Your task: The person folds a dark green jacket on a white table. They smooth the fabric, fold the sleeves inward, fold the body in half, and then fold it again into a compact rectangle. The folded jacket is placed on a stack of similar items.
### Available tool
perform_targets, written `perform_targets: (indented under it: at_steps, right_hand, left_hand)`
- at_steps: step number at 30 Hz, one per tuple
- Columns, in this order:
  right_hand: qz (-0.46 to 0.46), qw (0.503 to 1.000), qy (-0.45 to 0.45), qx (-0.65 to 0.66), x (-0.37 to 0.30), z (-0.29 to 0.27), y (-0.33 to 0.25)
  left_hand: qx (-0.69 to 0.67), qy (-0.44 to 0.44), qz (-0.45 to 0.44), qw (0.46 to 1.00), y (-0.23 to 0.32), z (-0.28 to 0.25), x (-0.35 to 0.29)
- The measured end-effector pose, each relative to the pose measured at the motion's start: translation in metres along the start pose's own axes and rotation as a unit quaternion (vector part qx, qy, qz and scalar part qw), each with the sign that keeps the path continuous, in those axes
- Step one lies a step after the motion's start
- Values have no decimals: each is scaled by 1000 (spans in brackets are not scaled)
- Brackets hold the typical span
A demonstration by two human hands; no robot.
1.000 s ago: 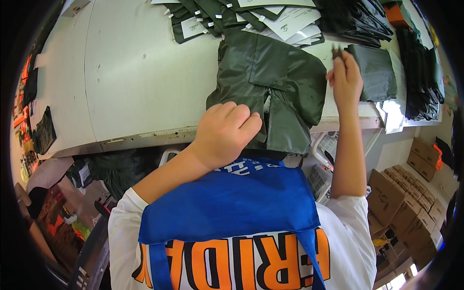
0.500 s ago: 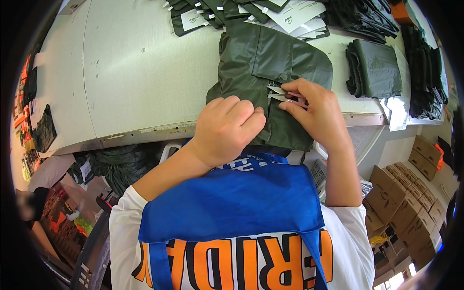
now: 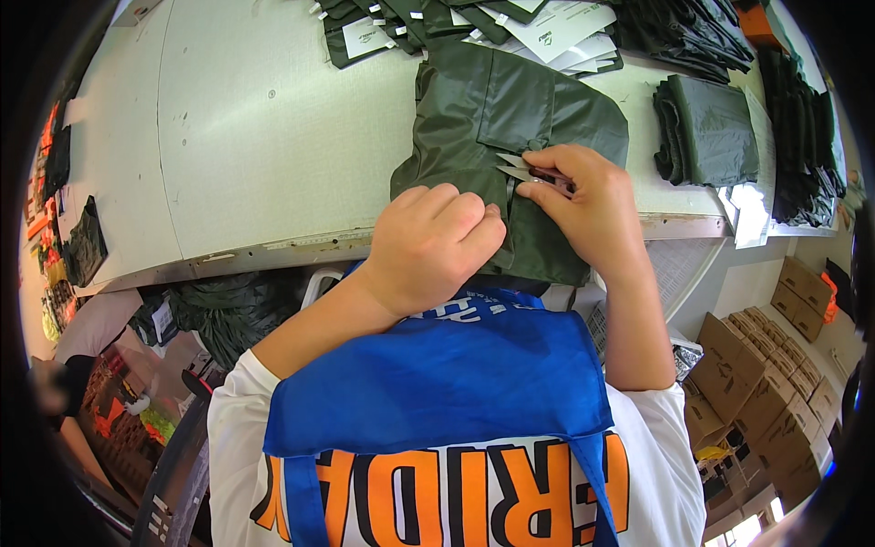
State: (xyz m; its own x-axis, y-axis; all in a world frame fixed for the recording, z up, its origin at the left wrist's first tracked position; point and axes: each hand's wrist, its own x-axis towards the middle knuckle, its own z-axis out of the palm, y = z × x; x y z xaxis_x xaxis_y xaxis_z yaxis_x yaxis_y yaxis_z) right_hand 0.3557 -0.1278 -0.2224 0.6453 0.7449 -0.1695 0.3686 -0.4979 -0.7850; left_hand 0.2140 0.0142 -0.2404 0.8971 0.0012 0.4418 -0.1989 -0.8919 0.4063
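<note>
A dark green waterproof garment with a flap pocket and snap buttons lies bunched at the table's front edge, part of it hanging over. Between thumb and fingers, my right hand holds a pair of thread snips. Their two pointed blades are parted and point left, just below the pocket flap. My left hand is closed in a fist on the garment's lower left part, its thumb side toward the blades. The fingers seem to pinch the cloth, mostly hidden under the hand.
Along the far side of the pale table lie green pouches with white cards. Folded dark green garments are stacked at the right. Cardboard boxes stand lower right. Another person's arm shows at the far left.
My right hand has moved slightly left with the snips, bringing the blades farther over the garment. The left hand has shifted a little to the right.
</note>
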Motion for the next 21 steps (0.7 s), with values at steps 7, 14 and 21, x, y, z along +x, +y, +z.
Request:
perform_targets:
  at_steps: [7, 14, 21]
  right_hand:
    - [38, 994, 48, 94, -1, 11, 16]
    - [95, 981, 92, 141, -20, 13, 16]
    - [130, 974, 50, 177, -23, 22, 8]
  left_hand:
    - [-4, -11, -14, 1000, 0, -2, -1]
    - [-221, 15, -197, 955, -5, -4, 6]
    - [-371, 20, -326, 869, -4, -3, 0]
